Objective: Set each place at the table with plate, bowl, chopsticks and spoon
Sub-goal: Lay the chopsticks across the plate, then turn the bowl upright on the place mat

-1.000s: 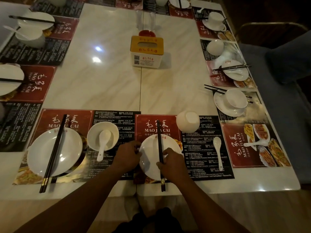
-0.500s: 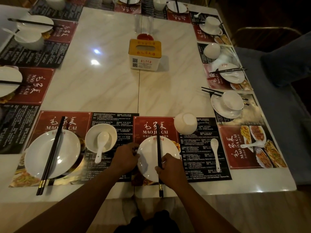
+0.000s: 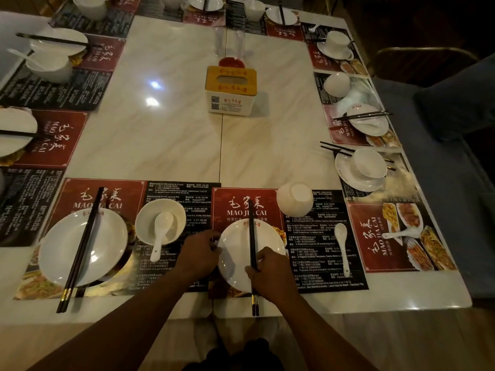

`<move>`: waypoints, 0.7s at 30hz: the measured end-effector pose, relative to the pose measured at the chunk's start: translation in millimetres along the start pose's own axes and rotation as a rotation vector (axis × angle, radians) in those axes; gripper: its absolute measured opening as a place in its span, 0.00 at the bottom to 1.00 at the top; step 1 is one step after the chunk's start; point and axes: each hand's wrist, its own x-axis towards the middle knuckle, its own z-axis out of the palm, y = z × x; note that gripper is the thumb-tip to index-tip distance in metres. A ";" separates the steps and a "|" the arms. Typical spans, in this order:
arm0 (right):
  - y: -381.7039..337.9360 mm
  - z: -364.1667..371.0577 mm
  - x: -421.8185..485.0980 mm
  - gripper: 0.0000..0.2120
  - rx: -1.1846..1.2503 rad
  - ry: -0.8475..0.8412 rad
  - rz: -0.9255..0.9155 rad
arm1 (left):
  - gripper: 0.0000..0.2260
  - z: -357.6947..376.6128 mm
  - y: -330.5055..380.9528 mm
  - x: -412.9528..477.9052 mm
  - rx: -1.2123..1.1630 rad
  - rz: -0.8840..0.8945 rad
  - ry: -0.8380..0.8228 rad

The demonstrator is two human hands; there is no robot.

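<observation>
The left hand (image 3: 199,253) is gripping the plate (image 3: 235,253) rim while the right hand (image 3: 270,271) is pinching the chopsticks (image 3: 251,236) across it; next, seemingly, righting the upturned bowl (image 3: 294,199).

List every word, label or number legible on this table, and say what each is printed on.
"MAO JIA CAI": red panel of the paper placemat under the white round plate, partly crossed by black chopsticks.
"MAO JIA CAI": sideways on the red food-photo placemat at right.
Black placemat panels: address and phone lines, too small to read reliably.
Yellow-topped tissue box: QR codes, logo unreadable.
</observation>
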 end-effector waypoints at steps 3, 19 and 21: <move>0.9 -2.1 -0.5 0.19 0.005 0.025 0.008 | 0.15 0.2 -0.1 -1.0 -0.010 -0.018 0.002; 74.0 -124.0 65.0 0.26 -0.063 0.164 -0.006 | 0.08 3.0 83.8 19.7 0.074 0.257 0.174; 76.4 -134.0 88.8 0.34 -0.112 0.158 -0.090 | 0.08 6.3 97.6 26.7 0.127 0.293 0.177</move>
